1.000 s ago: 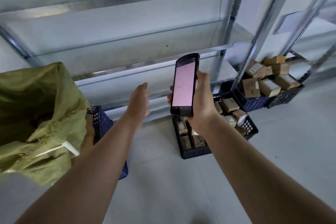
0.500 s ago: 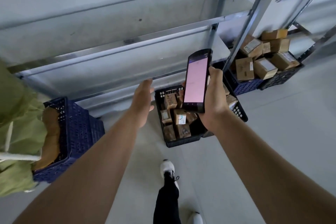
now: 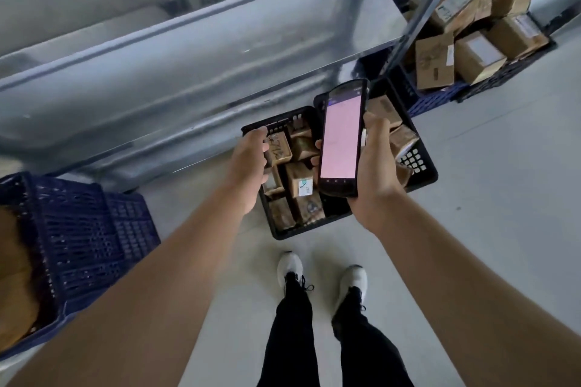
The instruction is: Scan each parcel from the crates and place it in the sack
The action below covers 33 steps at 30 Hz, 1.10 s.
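We have turned from the sack, now out of view, to the black plastic lattice crate (image 3: 309,230). Just under the relaxed, empty fingers of our left hand (image 3: 250,163) lie small brown cardboard parcels (image 3: 300,181); our right hand (image 3: 375,166) clasps the black pink-screened handheld scanner (image 3: 341,138). Picking comes next, we judge.

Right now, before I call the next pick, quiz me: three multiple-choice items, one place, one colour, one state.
1. The black lattice plastic crate of brown cardboard parcels sits: A on a table; B on the floor; C on a trolley.
2. The screen of the black handheld scanner is: A green; B white; C pink.
3. The right hand: A grips the scanner; B hangs empty; C holds a parcel.
Answers: B, it rests on grey floor ahead of the white shoes; C, the display glows pink; A, fingers wrap its edges.
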Each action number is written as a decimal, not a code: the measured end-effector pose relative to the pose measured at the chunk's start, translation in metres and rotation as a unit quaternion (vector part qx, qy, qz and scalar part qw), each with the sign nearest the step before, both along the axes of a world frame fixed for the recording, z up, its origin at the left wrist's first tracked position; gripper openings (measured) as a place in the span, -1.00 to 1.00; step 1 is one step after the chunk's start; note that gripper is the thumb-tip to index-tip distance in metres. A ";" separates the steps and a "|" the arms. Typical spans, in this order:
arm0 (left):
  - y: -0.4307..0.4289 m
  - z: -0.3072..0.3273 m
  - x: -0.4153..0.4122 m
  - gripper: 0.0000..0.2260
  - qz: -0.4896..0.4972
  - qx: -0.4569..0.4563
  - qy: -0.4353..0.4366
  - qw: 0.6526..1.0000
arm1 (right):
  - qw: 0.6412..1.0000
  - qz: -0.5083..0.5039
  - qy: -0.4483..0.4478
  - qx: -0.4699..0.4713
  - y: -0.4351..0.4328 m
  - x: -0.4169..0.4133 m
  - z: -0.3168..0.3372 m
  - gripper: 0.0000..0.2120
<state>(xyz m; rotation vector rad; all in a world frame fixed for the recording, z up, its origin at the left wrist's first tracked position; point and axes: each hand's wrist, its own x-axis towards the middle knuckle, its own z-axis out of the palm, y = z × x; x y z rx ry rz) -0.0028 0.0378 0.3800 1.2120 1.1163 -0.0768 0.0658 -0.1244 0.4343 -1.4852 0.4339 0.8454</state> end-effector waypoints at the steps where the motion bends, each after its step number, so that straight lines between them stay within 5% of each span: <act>1: 0.003 -0.016 0.009 -0.64 0.003 -0.002 0.009 1.000 | 1.000 0.004 0.003 0.003 0.003 0.009 -0.013 -0.45; 4: 0.008 -0.054 0.028 -0.70 0.019 -0.019 0.022 0.999 | 1.000 0.023 0.005 0.000 0.012 0.028 -0.049 -0.49; 7: 0.013 -0.114 0.050 -0.77 0.040 -0.034 0.036 0.998 | 0.999 0.048 0.026 -0.004 0.021 0.047 -0.109 -0.29; 11: 0.021 -0.190 0.075 -0.86 0.055 0.003 0.046 0.997 | 0.997 0.068 0.025 0.023 0.028 0.074 -0.186 -0.43; 20: 0.057 -0.379 0.111 -0.41 -0.093 0.210 0.072 0.971 | 0.994 0.103 0.033 0.018 0.044 0.123 -0.340 -0.42; 24: 0.075 -0.437 0.127 -0.14 -0.239 0.306 0.099 0.916 | 0.991 0.107 0.060 0.051 0.050 0.136 -0.395 -0.35; 28: 0.086 -0.471 0.146 0.04 -0.394 0.399 0.172 0.810 | 0.989 0.126 0.049 0.059 0.055 0.148 -0.424 -0.41; 30: 0.090 -0.481 0.152 0.01 -0.433 0.438 0.190 0.765 | 0.989 0.127 0.054 0.059 0.056 0.152 -0.433 -0.41; 33: 0.091 -0.481 0.154 -0.29 -0.422 0.471 0.206 0.746 | 0.987 0.117 0.079 0.071 0.054 0.153 -0.437 -0.38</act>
